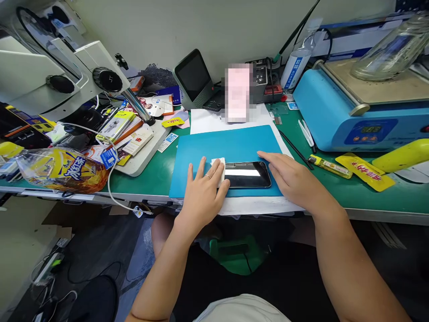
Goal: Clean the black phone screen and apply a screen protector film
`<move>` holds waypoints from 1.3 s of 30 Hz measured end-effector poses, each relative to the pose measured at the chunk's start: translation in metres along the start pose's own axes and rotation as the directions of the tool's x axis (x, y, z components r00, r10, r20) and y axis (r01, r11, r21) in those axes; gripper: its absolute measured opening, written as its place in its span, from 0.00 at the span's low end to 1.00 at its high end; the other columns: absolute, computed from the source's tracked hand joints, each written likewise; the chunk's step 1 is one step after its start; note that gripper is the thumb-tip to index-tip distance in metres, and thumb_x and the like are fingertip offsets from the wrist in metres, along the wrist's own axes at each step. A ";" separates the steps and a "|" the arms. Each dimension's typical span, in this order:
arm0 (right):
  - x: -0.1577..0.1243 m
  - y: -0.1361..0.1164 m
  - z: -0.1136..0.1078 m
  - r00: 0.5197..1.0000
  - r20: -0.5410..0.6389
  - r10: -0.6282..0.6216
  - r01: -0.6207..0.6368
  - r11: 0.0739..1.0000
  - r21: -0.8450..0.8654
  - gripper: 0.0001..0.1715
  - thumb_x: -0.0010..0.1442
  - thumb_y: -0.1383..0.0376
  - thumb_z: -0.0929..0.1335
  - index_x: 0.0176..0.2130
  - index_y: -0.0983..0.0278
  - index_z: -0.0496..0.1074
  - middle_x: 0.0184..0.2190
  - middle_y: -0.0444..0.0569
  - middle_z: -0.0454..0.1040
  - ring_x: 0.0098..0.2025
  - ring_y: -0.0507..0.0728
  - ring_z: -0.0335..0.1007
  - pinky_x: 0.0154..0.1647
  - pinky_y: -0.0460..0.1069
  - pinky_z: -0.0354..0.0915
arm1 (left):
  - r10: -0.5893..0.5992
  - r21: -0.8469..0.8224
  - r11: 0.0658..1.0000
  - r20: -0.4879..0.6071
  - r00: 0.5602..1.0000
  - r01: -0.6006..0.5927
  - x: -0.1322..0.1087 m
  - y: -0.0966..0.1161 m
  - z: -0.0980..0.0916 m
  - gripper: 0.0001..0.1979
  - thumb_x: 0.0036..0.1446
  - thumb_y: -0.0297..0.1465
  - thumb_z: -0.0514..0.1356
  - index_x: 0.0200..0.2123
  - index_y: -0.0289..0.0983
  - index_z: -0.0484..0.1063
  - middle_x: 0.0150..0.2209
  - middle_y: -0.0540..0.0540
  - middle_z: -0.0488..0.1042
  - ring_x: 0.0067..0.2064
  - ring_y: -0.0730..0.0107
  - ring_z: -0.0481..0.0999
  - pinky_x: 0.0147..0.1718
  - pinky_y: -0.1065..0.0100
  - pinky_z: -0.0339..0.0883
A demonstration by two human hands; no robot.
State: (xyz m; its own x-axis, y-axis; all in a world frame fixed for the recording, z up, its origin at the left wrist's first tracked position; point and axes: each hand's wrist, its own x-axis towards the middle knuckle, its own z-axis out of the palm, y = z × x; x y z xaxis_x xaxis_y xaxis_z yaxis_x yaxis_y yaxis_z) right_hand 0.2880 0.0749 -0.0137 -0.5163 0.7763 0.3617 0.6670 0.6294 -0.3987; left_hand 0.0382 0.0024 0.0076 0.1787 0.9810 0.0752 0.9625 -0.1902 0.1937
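A black smartphone lies face up on a blue mat, its glossy screen reflecting light. My left hand rests over its left end, index and middle fingers pressing a folded white wipe there. The thumb lies near the phone's lower left edge, and the other fingers are spread on the mat. Beside the phone's right end is my right hand, fingers stretched out and holding nothing. Part of the wipe and the phone's left edge are hidden under my left hand.
On the right stand a blue heated-plate machine and a yellow bottle. Black tweezers lie beside the mat. A drink bottle, a microscope and clutter occupy the left. A dark-screened device stands at the back.
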 end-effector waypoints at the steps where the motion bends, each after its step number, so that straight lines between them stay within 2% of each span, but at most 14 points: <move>1: 0.000 0.000 0.000 1.000 -0.002 -0.004 0.004 1.000 0.000 0.27 0.74 0.65 0.56 0.67 0.63 0.64 0.61 0.57 0.74 0.62 0.66 0.70 0.61 0.65 0.70 | -0.002 0.004 1.000 -0.005 1.000 0.002 -0.004 -0.001 0.000 0.27 0.76 0.41 0.41 0.72 0.40 0.55 0.72 0.52 0.55 0.76 0.47 0.43 0.70 0.33 0.39; 10: -0.001 0.000 -0.001 1.000 -0.004 -0.010 0.010 1.000 0.007 0.27 0.73 0.65 0.57 0.68 0.62 0.64 0.61 0.57 0.74 0.62 0.66 0.70 0.61 0.66 0.70 | -0.033 0.003 0.999 -0.010 0.999 0.033 -0.037 0.000 0.000 0.27 0.76 0.39 0.42 0.73 0.41 0.51 0.73 0.49 0.53 0.76 0.48 0.41 0.70 0.34 0.43; 16: 0.001 -0.002 -0.001 1.000 0.004 0.016 -0.016 1.000 -0.003 0.27 0.73 0.63 0.57 0.67 0.62 0.65 0.61 0.57 0.74 0.62 0.68 0.71 0.61 0.67 0.70 | -0.021 0.026 0.999 -0.024 0.999 0.022 -0.019 0.006 -0.002 0.27 0.76 0.40 0.42 0.71 0.39 0.58 0.72 0.48 0.57 0.75 0.47 0.44 0.70 0.36 0.44; 22: 0.001 -0.003 -0.002 1.000 0.010 0.024 -0.023 1.000 -0.011 0.27 0.74 0.63 0.57 0.67 0.62 0.65 0.60 0.58 0.74 0.62 0.67 0.71 0.60 0.66 0.71 | -0.012 0.000 1.000 -0.029 0.999 0.012 0.004 0.010 0.000 0.27 0.76 0.40 0.41 0.70 0.37 0.59 0.71 0.48 0.59 0.75 0.47 0.47 0.70 0.36 0.44; 27: 0.001 -0.003 -0.002 1.000 0.006 0.011 -0.011 1.000 -0.006 0.27 0.74 0.63 0.56 0.67 0.63 0.65 0.60 0.58 0.74 0.62 0.67 0.71 0.59 0.66 0.71 | -0.022 -0.013 1.000 -0.035 0.999 0.021 -0.011 0.006 0.002 0.26 0.76 0.39 0.41 0.72 0.41 0.57 0.72 0.49 0.57 0.75 0.51 0.46 0.70 0.35 0.45; 32: 0.001 0.000 0.000 1.000 -0.009 -0.012 0.013 1.000 0.010 0.27 0.73 0.65 0.57 0.67 0.60 0.64 0.60 0.57 0.75 0.62 0.67 0.71 0.61 0.66 0.70 | -0.009 0.024 1.000 -0.032 0.999 0.009 -0.031 0.009 0.000 0.26 0.76 0.39 0.42 0.72 0.40 0.56 0.72 0.48 0.56 0.76 0.48 0.44 0.70 0.35 0.46; 35: 0.001 0.000 0.000 1.000 -0.016 -0.011 0.011 1.000 0.006 0.27 0.73 0.65 0.57 0.67 0.61 0.65 0.60 0.57 0.75 0.62 0.67 0.71 0.61 0.66 0.70 | 0.017 0.054 0.998 -0.043 0.999 -0.015 -0.028 0.019 0.000 0.26 0.76 0.39 0.42 0.70 0.36 0.60 0.71 0.47 0.58 0.75 0.46 0.46 0.70 0.36 0.45; 39: 0.001 -0.001 0.000 1.000 -0.015 -0.005 0.005 1.000 -0.004 0.26 0.73 0.64 0.57 0.66 0.63 0.65 0.60 0.58 0.75 0.62 0.67 0.71 0.60 0.64 0.70 | 0.090 0.059 0.995 -0.063 0.994 -0.087 -0.006 0.038 0.004 0.27 0.76 0.39 0.41 0.68 0.33 0.62 0.70 0.45 0.63 0.74 0.47 0.51 0.71 0.39 0.46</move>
State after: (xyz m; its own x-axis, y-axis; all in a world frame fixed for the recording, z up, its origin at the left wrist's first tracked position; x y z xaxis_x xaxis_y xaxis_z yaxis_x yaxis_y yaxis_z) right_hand 0.2872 0.0753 -0.0129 -0.5115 0.7726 0.3760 0.6665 0.6329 -0.3939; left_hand 0.0749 -0.0104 0.0107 0.2519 0.9555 0.1536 0.9536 -0.2721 0.1288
